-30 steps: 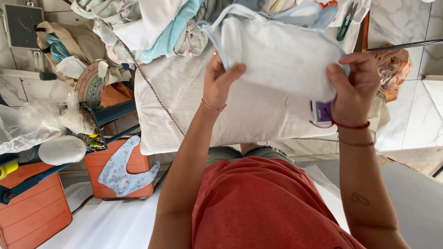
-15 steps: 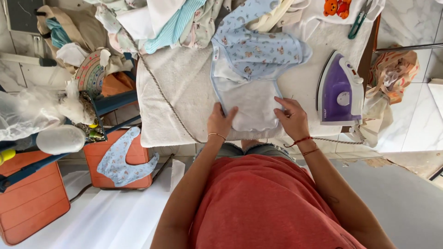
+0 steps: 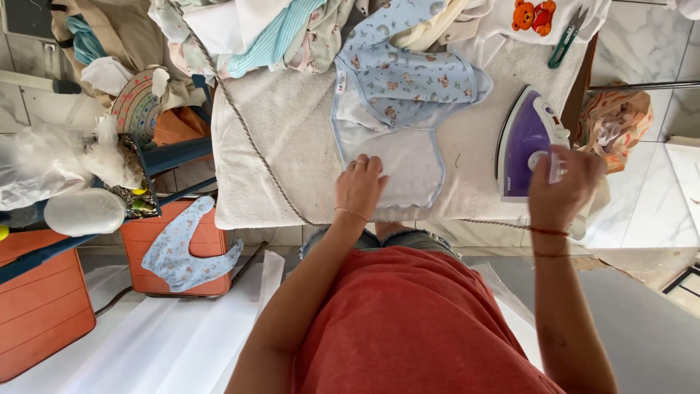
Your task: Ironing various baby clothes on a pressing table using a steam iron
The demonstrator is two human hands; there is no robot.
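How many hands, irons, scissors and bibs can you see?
Hands: 2, left hand on the white bib, right hand at the iron
Irons: 1
Scissors: 1
Bibs: 2, the white one and a blue bib
Total: 6

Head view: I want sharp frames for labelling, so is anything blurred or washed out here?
Head view: the right hand reaching at the purple iron is motion-blurred; the left hand on the baby garment is sharp; daylight is bright and even, no strong glare.
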